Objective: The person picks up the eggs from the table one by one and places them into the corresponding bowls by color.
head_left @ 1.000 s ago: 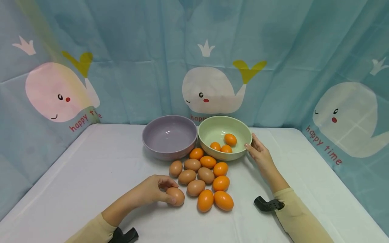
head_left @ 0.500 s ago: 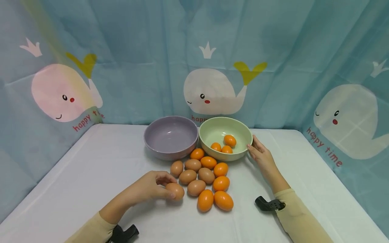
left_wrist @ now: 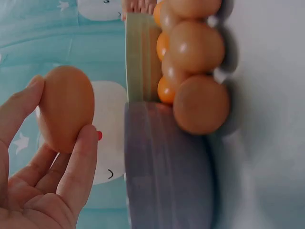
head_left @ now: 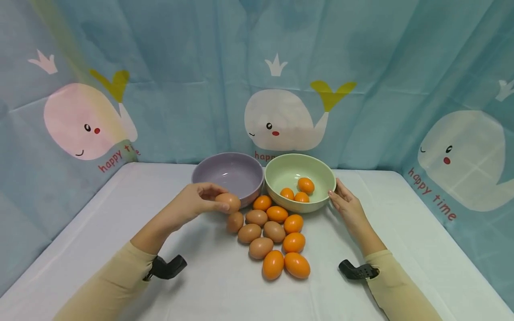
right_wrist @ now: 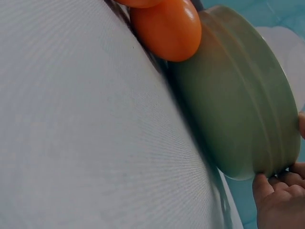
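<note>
Currently the left hand (head_left: 188,204) pinches an egg (head_left: 230,202); the right hand (head_left: 348,209) holds the green bowl (head_left: 277,175) of three; the curtain (head_left: 184,118) reads "happy time".

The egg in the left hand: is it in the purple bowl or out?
Out. The left hand holds the egg; the left wrist view shows it higher than the rim of the purple bowl.

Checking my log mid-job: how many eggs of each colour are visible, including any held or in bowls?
Brown eggs: 6, one held in the left hand
Orange eggs: 9, three in the green bowl
Total: 15 eggs
</note>
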`<action>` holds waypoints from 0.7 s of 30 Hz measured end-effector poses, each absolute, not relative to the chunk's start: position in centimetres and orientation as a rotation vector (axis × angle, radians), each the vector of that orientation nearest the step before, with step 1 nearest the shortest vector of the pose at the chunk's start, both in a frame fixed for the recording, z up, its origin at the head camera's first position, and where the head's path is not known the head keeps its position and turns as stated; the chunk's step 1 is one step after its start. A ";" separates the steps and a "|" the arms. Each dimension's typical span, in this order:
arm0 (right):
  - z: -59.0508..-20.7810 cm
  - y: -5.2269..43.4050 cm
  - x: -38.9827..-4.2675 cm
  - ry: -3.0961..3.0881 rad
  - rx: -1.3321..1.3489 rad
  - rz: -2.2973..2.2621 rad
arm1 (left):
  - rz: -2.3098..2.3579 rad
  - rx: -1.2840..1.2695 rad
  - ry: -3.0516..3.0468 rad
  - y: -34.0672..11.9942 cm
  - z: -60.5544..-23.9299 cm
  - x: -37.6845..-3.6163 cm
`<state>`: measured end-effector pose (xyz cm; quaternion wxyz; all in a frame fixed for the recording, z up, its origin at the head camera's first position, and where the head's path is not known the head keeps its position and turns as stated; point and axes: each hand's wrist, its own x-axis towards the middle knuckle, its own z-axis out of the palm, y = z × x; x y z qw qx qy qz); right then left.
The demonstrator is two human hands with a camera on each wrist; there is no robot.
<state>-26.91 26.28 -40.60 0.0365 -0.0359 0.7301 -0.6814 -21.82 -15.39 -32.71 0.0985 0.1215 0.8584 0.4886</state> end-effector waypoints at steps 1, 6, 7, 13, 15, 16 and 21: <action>-40.6 26.3 -26.9 2.245 -0.114 -2.093 | 1.453 0.354 2.547 -15.3 -32.5 -22.3; -40.5 26.4 -26.9 2.247 -0.118 -2.093 | 1.451 0.320 2.593 -14.8 -31.6 -24.1; -40.6 26.4 -26.9 2.246 -0.116 -2.095 | 1.449 0.316 2.600 -14.8 -31.4 -24.4; -40.6 26.3 -27.0 2.245 -0.116 -2.100 | 1.461 0.270 2.618 -14.3 -31.2 -25.9; -40.5 26.3 -27.0 2.239 -0.115 -2.107 | 1.469 0.251 2.614 -14.2 -31.3 -26.5; -40.5 26.3 -27.0 2.236 -0.117 -2.111 | 1.480 0.244 2.608 -14.2 -31.5 -26.8; -40.5 26.3 -26.9 2.208 -0.110 -2.134 | 1.510 0.192 2.609 -14.2 -32.3 -28.3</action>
